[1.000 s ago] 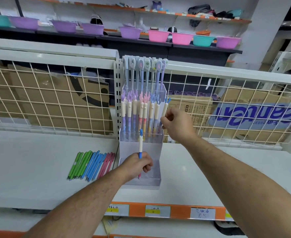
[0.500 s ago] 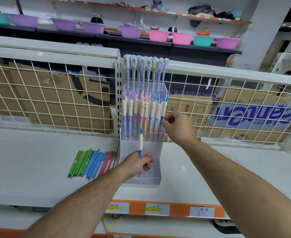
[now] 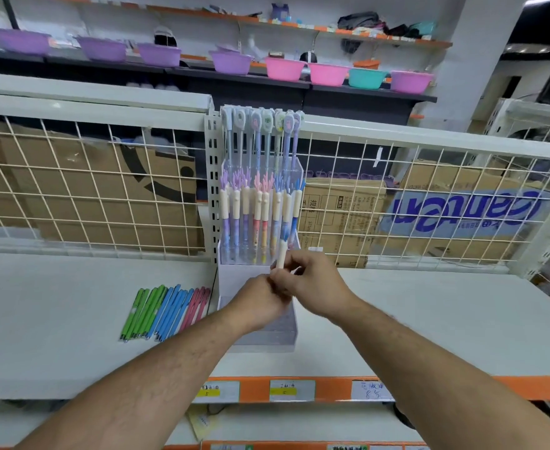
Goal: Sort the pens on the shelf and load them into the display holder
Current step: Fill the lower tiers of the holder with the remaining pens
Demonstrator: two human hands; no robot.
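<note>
A cream-capped pen is held upright: its lower end is gripped in the left hand and its barrel is pinched by the right hand. Just behind both hands stands a clear plastic tiered display holder. Left of the left hand, green, blue and pink loose pens are laid on the white shelf.

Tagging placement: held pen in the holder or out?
Out, apparently. Left hand and right hand both grip the pen, roughly upright before the display holder; its lower end is hidden.

Pen between left hand, right hand
</note>
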